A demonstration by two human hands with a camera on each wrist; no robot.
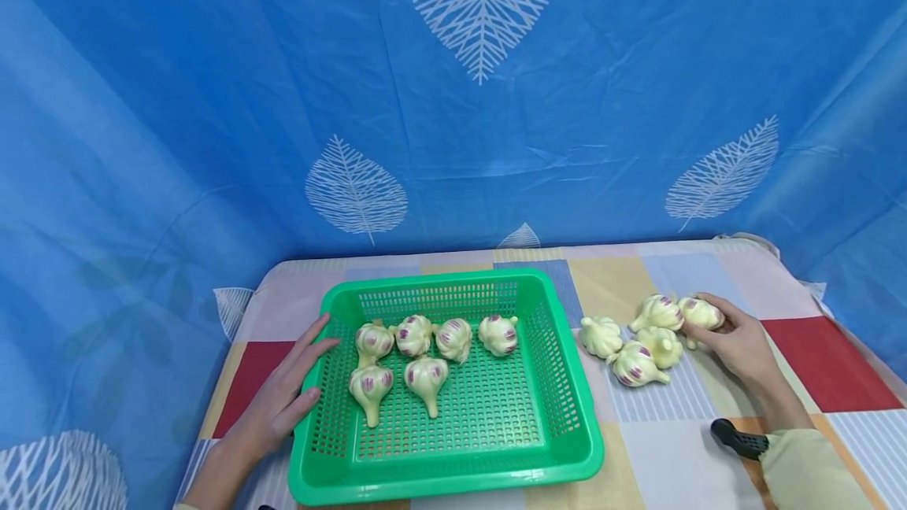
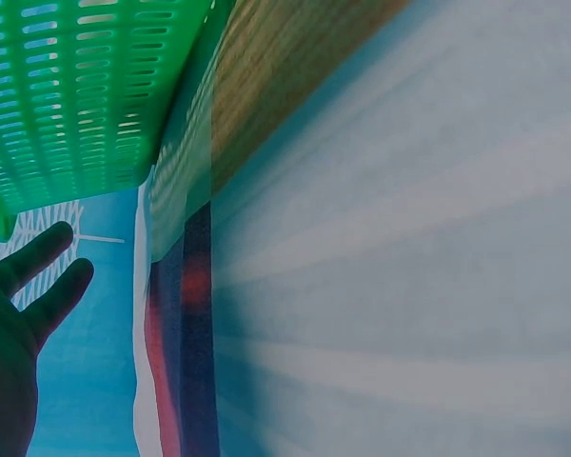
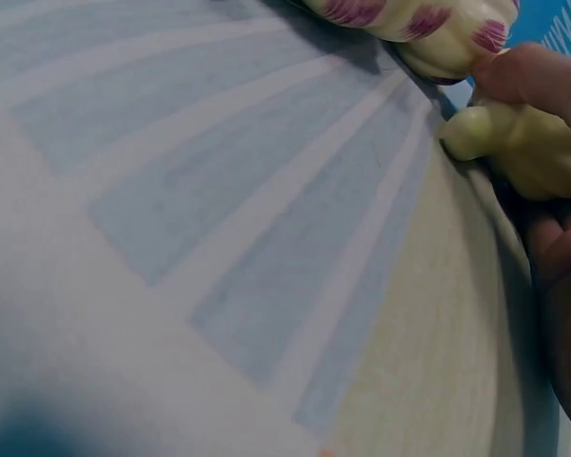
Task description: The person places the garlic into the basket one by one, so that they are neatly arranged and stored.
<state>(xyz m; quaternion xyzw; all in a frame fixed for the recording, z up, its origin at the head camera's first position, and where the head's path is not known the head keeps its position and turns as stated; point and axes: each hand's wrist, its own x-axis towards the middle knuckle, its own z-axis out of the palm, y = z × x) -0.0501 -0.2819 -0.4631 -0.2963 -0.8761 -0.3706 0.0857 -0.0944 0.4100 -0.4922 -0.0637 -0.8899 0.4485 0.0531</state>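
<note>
At the right of the head view, my right hand (image 1: 742,349) grips a garlic bulb (image 1: 701,313) on the table, thumb on the near side and fingers around the far side. The right wrist view shows this garlic bulb (image 3: 538,157) with its stubby stem pointing left. Close beside it lies a loose cluster of several more garlic bulbs (image 1: 638,364), white with purple streaks. My left hand (image 1: 279,396) is at the left side of a green plastic basket (image 1: 453,485), fingers extended along its rim. Several garlic bulbs (image 1: 425,376) lie inside the basket, mostly toward its back and left.
A patchwork-patterned cloth (image 1: 666,447) covers the table. Behind it hangs a blue curtain (image 1: 567,140) with white leaf prints, which also closes off both sides. A black strap piece (image 1: 739,439) sits at the right wrist.
</note>
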